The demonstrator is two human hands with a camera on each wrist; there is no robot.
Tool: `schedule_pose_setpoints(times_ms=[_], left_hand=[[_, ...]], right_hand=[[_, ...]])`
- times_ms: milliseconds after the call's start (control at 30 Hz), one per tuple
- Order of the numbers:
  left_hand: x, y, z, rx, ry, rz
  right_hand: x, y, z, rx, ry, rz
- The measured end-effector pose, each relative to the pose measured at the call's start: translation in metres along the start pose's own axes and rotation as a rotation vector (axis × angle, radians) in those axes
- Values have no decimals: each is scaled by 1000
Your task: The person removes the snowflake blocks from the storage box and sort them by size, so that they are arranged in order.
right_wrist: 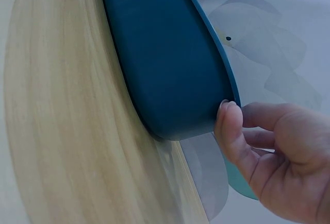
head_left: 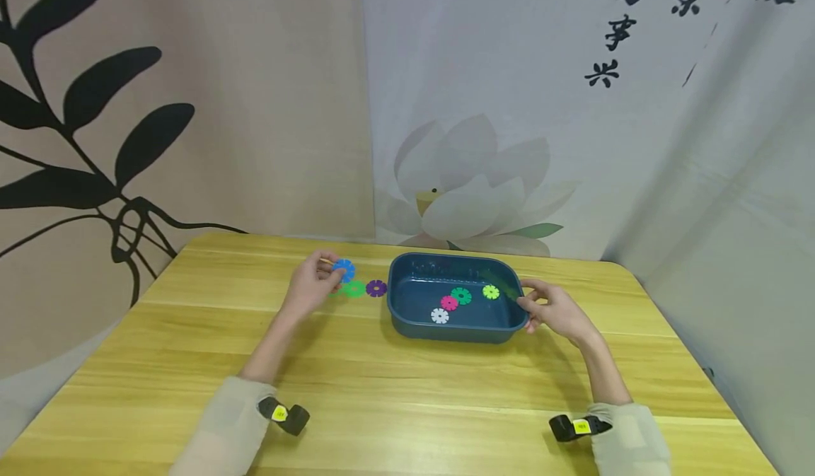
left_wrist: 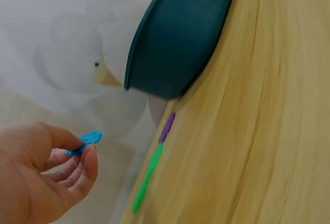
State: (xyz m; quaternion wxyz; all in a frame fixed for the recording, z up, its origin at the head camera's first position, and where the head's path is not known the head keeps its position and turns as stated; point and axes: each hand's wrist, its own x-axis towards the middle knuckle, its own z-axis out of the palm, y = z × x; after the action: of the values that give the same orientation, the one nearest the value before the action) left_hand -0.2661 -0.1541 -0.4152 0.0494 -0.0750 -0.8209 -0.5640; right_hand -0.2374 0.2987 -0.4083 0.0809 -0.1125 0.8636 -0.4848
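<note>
My left hand (head_left: pixel 312 281) pinches a blue notched plastic disc (head_left: pixel 344 271) between thumb and fingers, raised above the table. In the left wrist view the same disc (left_wrist: pixel 85 142) appears nearly edge-on. Below it, green discs (head_left: pixel 354 289) and a purple disc (head_left: pixel 376 288) lie in a row left of a dark blue plastic basin (head_left: pixel 446 333). My right hand (head_left: pixel 555 311) holds the basin's right end by the rim; in the right wrist view its fingertips (right_wrist: pixel 228 112) meet the wall near the rim. A faint green blur crosses the basin's inside near that hand.
Inside the basin lie a white disc (head_left: pixel 440 316), a pink disc (head_left: pixel 448 303), a teal-green disc (head_left: pixel 461 296) and a yellow-green disc (head_left: pixel 491 292). The basin stands near the far edge of a wooden table (head_left: pixel 407 405). A printed curtain (head_left: pixel 286 108) hangs behind it.
</note>
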Motion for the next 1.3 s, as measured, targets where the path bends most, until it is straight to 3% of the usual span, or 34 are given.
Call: schedule_pose_setpoints(times_ms=[300,500,967,1300], left_hand=[[1,-22,-30,28,43,-81],[2,-32,-41,65,59,-112],[0,-48,-44,103,17,-140],[1,-49,-41,232,29,-172]], right_hand=[[0,1,2,-6,4,0],[0,1,1,0,3,2],[0,0,0,0,3,5],[1,0,-1,-10,-2,-2]])
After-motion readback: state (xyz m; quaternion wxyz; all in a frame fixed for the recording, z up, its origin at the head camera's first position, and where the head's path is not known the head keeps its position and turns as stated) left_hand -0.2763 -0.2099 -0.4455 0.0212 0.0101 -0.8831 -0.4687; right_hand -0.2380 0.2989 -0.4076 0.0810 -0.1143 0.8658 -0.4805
